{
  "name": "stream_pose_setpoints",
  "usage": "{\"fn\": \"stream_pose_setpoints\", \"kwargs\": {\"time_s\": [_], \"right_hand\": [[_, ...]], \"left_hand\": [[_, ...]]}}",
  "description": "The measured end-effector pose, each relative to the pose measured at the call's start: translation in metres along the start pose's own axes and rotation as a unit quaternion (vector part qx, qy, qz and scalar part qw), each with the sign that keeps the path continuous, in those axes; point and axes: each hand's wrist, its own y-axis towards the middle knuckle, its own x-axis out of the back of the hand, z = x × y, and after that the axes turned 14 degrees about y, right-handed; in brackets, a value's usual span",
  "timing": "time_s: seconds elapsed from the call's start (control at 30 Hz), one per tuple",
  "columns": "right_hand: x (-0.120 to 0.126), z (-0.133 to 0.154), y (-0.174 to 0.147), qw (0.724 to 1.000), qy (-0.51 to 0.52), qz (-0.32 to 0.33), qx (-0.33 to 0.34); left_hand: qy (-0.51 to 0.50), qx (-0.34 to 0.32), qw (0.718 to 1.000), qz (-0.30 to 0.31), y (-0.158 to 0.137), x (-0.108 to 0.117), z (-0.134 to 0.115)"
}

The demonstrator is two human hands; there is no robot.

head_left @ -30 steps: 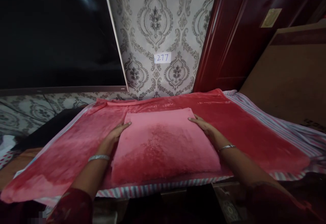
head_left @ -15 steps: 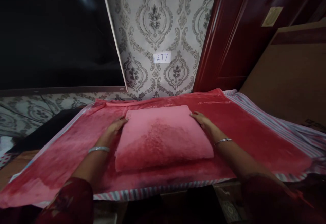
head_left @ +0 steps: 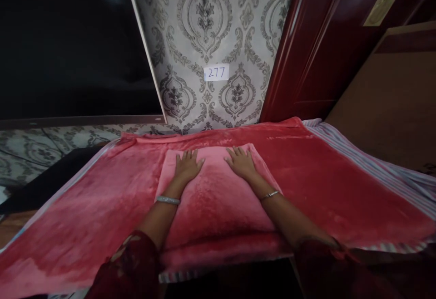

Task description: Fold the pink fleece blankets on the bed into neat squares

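A folded pink, plush blanket point(head_left: 218, 199) lies in front of me, darker red towards its near edge. My left hand point(head_left: 188, 165) rests flat on its far left part, fingers spread. On the far right part my right hand point(head_left: 241, 162) lies palm down, its fingers apart too. Neither hand grips the fabric. Beneath the folded blanket spreads a larger red plush cover point(head_left: 323, 185) with a striped border.
A large dark television screen point(head_left: 68, 49) stands at the back left. Patterned wallpaper bears a paper label point(head_left: 216, 72) reading 277. To the right are a dark red wooden door panel point(head_left: 316, 54) and a big cardboard box point(head_left: 391, 95).
Both hands have moved inward from the sides of the folded blanket onto its top and now lie flat. My view has shifted slightly closer.
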Motion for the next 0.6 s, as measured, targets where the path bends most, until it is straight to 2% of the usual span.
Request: {"fn": "stream_pose_setpoints", "kwargs": {"time_s": [0.13,0.6], "right_hand": [[-0.0100,-0.0089,-0.0030,1.000,-0.002,0.000,-0.004],[-0.0037,-0.0038,-0.0007,1.000,0.011,-0.006,-0.006]], "left_hand": [[0.112,-0.015,0.993,0.027,-0.0062,-0.0054,0.0030],[0.125,-0.020,0.992,0.000,-0.0048,-0.0051,0.0035]]}}
